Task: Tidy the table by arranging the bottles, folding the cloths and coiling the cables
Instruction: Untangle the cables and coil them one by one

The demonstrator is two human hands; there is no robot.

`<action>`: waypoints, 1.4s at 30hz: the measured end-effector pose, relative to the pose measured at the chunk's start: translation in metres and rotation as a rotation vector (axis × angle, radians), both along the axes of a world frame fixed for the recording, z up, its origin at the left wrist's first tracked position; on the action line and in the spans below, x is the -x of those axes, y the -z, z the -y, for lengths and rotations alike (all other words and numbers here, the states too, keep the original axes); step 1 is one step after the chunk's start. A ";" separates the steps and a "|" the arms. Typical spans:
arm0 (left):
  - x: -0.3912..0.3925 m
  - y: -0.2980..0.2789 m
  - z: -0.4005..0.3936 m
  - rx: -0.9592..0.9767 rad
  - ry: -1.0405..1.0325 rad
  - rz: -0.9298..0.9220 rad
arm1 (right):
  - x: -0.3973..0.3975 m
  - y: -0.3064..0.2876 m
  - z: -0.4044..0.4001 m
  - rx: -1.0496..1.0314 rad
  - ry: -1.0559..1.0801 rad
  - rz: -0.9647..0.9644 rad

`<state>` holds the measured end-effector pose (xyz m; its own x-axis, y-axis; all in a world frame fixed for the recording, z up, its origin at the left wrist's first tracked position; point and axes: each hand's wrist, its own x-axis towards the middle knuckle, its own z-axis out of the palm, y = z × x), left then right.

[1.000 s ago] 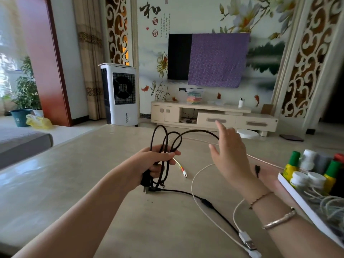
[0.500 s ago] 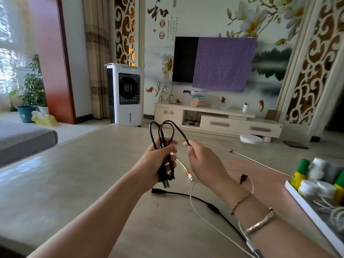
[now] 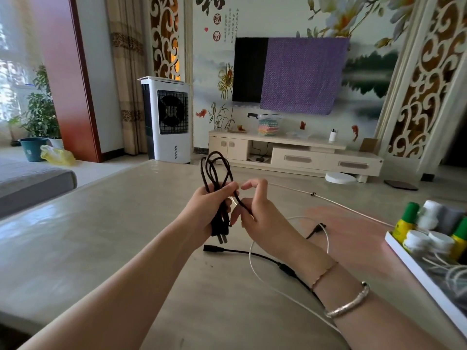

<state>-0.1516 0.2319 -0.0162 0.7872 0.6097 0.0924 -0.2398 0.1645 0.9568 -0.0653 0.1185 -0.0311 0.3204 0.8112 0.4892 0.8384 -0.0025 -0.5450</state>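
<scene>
Left hand (image 3: 207, 210) grips black cable (image 3: 214, 173) loops mid-counter (image 3: 101, 248); right hand (image 3: 255, 210) pinches its tail. We've bottles (image 3: 429, 228) trayed right, white cable (image 3: 255, 269) uncoiled, cloths unseen.

Glossy stone-look table (image 3: 101, 236), rubbery black cable (image 3: 214, 170)

— What hangs above the low cream TV cabinet (image 3: 295, 154)?
— A wall television (image 3: 250, 69), mostly covered by a purple cloth (image 3: 303, 74), on a flower-painted wall.
— And left of the cabinet?
— A white air cooler (image 3: 168, 120), beige curtains, a red pillar, then potted plants (image 3: 40, 114) by a bright window.
</scene>
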 end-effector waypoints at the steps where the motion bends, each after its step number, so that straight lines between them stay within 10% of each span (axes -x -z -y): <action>1: 0.000 -0.001 -0.001 0.009 -0.008 -0.003 | -0.003 0.000 0.002 0.030 0.021 0.014; 13: 0.022 -0.018 -0.026 0.372 0.181 0.223 | -0.033 0.000 0.025 0.180 0.415 0.037; 21: 0.015 -0.006 -0.005 0.137 0.174 -0.161 | -0.022 -0.012 0.026 -0.225 0.161 -0.168; 32: 0.016 -0.002 0.005 0.036 0.406 -0.304 | -0.014 -0.011 0.026 -0.248 0.227 0.317; 42: 0.015 0.001 0.013 -0.078 0.424 -0.372 | -0.014 -0.017 0.029 -0.208 0.197 0.380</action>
